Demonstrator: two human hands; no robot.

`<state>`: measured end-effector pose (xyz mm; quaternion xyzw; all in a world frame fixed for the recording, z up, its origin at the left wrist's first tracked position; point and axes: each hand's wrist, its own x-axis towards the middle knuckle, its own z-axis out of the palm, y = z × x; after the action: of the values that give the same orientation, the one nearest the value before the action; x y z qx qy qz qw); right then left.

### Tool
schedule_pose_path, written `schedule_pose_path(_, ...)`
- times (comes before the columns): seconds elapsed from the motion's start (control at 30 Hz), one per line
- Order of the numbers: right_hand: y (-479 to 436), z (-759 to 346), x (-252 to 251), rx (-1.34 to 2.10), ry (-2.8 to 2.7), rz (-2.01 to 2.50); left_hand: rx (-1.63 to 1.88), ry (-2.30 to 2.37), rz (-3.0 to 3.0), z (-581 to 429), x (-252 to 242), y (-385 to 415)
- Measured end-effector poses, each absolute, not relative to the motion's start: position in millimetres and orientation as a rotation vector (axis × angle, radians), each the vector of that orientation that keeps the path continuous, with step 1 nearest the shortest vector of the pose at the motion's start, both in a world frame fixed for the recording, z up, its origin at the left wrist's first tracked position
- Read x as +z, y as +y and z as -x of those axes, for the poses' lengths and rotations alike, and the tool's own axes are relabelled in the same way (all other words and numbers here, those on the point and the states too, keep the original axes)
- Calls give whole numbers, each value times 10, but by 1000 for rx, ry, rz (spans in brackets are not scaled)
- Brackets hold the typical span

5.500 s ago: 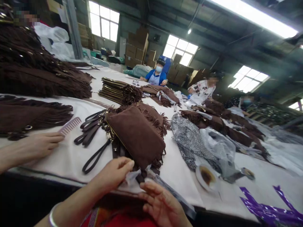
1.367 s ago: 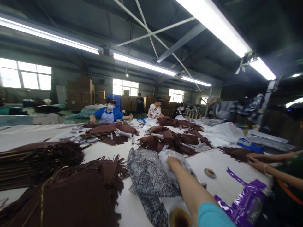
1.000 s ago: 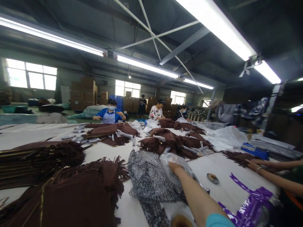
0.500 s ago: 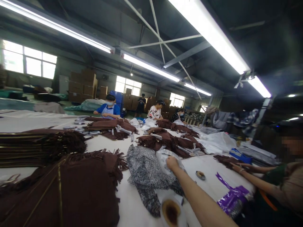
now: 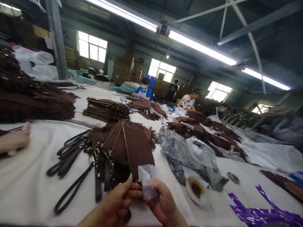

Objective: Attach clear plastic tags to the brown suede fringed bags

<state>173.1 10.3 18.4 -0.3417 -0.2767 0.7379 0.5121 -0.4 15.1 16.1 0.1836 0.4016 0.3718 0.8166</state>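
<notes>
**White slip point(image 5: 146, 177) in the right hand point(image 5: 164, 199), brown bag point(image 5: 142, 146) just past it**

Head view. Pinches the white slip between the thumb and bent fingers of the right hand. Holds it up over the near edge of the brown bag, hiding a little of the bag. Curls the fingers of the left hand point(image 5: 120, 196) just beside the slip, with the thumb up near the bottom end of a gold zip point(image 5: 126, 146). Cannot tell about a grip on anything in the left hand: too dark and too small there.

Lying straight ahead of both hands: the brown bag, with fringe along the far side. Sticking out to the left of it: dark straps point(image 5: 73, 159) in loops, with shiny gold clips. Under all this: a table point(image 5: 26, 179) with a white top.

To the right of the bag: a speckled grey cloth point(image 5: 174, 154), with a clear plastic bag point(image 5: 201, 152) touching it. Closer in: a roll of tape point(image 5: 196, 188), lying on its side. Past that: a smaller roll point(image 5: 233, 177). Near the bottom right corner: a shiny purple wrapper point(image 5: 265, 215).

At the left edge: another person's hand point(image 5: 16, 142), blurry, with bent fingers. Cannot tell about anything held in it. Farther back: a big brown heap point(image 5: 33, 102) and a neat stack of brown bags point(image 5: 101, 110) with gold edges. Across the table: a person in blue point(image 5: 142, 92) and a person in a flowery shirt point(image 5: 186, 101).
</notes>
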Motion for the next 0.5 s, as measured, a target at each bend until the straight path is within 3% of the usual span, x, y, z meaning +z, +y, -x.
schedule_pose_path(0.07,-10,-1621,136,1691,-1024,898,785,822,-337,22,141,154)
schedule_pose_path(0.17,-163,-1636,119,1283,-1699,1029,792,820,-355,30,97,163)
schedule_pose_path(0.27,-290,-1739,125,992,-2002,1107,811,788,-420,36,55,174)
schedule_pose_path(0.37,-388,-1858,119,959,-2095,1156,811,742,-419,48,49,198)
schedule_pose_path(0.5,-489,-2085,42,1174,-2195,1172,821,707,-362,68,74,255)
